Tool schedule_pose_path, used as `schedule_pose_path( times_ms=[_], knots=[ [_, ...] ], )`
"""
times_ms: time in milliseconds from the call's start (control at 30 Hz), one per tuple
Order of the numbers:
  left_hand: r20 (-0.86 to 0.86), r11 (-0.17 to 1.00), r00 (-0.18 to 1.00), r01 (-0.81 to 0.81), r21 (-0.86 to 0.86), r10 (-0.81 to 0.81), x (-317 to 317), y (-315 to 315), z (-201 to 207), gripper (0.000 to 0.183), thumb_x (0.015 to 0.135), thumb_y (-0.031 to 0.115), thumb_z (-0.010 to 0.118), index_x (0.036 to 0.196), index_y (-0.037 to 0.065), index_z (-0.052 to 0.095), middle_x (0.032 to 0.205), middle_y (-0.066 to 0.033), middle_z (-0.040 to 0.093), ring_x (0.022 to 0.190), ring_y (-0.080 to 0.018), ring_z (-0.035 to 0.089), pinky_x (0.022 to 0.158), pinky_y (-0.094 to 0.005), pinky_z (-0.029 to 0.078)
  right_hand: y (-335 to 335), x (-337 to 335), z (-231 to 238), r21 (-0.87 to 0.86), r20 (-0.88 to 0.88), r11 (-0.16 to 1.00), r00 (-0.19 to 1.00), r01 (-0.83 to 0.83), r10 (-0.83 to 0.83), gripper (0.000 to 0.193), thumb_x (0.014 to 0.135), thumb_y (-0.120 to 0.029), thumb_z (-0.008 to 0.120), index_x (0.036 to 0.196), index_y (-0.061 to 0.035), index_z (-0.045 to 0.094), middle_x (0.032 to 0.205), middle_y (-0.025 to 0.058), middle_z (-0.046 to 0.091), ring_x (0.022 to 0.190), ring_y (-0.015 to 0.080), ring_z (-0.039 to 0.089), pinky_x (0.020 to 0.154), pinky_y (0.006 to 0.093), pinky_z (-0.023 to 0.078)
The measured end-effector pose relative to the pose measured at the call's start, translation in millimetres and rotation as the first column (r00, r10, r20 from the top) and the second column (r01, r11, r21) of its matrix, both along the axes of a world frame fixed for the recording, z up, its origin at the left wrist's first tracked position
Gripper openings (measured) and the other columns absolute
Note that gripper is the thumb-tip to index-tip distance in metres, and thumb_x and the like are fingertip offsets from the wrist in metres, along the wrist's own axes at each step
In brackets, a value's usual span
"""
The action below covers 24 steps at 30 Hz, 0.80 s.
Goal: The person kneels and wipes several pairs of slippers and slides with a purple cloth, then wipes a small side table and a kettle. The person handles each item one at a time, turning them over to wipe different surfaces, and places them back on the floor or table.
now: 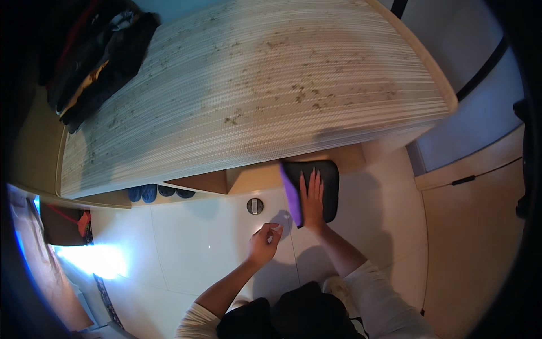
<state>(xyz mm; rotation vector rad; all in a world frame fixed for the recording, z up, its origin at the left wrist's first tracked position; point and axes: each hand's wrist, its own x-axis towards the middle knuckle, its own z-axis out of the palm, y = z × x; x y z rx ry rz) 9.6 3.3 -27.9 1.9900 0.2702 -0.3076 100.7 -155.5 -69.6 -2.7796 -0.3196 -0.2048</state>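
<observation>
Currently, the black-and-purple case [329, 195] lies just right of frame centre, long axis apparently near-vertical, directly beneath the flat, extended right hand [312, 204]; left hand [263, 247], farther left, curled, contents indeterminable.

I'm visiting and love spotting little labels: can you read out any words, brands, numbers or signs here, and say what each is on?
No text can be read anywhere in this picture.
Black and purple pouch under the right hand: no lettering made out on the uncovered part.
Round dark disc on the floor: too small to tell whether it is marked.
Large mat: dark blotches, no letters made out.
</observation>
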Motion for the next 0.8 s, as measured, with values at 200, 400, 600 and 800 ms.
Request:
schedule_pose_path(
  times_ms=[200, 400, 600, 800],
  knots=[
    [0.248, 0.944, 0.948, 0.114, 0.311, -0.197, 11.8, -11.2, 11.2, 0.039, 0.084, 0.011, 0.059, 0.120, -0.001, 0.048, 0.125, -0.0208, 0.048, 0.115, -0.0332, 0.049, 0.094, -0.0406, 0.042, -18.8, 27.4, -17.0, 0.144, 0.164, 0.942, 0.946, -0.304, 0.281, 0.057, 0.085, -0.019, 0.057, 0.136, -0.0028, 0.036, 0.143, 0.0220, 0.028, 0.132, 0.0412, 0.026, 0.107, 0.0521, 0.019],
    [0.292, 0.643, 0.777, 0.182, 0.744, -0.558, 104.9, -59.1, -16.1, 0.061, 0.085, 0.019, 0.052, 0.139, 0.003, 0.029, 0.144, -0.0186, 0.027, 0.135, -0.0289, 0.025, 0.112, -0.0412, 0.018, -86.5, 80.6, -16.8, -0.121, 0.049, 0.700, 0.701, -0.703, 0.712, 0.053, 0.083, -0.011, 0.055, 0.134, -0.0085, 0.041, 0.139, 0.0140, 0.037, 0.128, 0.0283, 0.037, 0.106, 0.0411, 0.030],
    [0.301, 0.501, 0.816, -0.015, 0.865, -0.494, 125.2, -96.5, -75.3, 0.061, 0.086, 0.025, 0.047, 0.142, 0.011, 0.027, 0.146, -0.0097, 0.028, 0.135, -0.0234, 0.027, 0.112, -0.0419, 0.017, -135.5, 99.6, 6.8, -0.138, 0.069, 0.746, 0.745, -0.652, 0.664, 0.048, 0.082, -0.012, 0.052, 0.130, -0.0136, 0.047, 0.134, 0.0030, 0.045, 0.125, 0.0203, 0.041, 0.105, 0.0362, 0.034],
    [0.194, 0.427, 0.912, -0.023, 0.904, -0.361, 102.1, -21.8, -98.7, 0.050, 0.085, 0.020, 0.047, 0.133, 0.011, 0.040, 0.135, -0.0073, 0.041, 0.127, -0.0233, 0.037, 0.110, -0.0418, 0.022, -62.0, 108.8, -24.5, 0.315, -0.009, 0.762, 0.801, -0.566, 0.598, 0.040, 0.085, -0.022, 0.061, 0.122, -0.0095, 0.054, 0.128, 0.0095, 0.050, 0.118, 0.0286, 0.046, 0.100, 0.0387, 0.036]
  ],
)
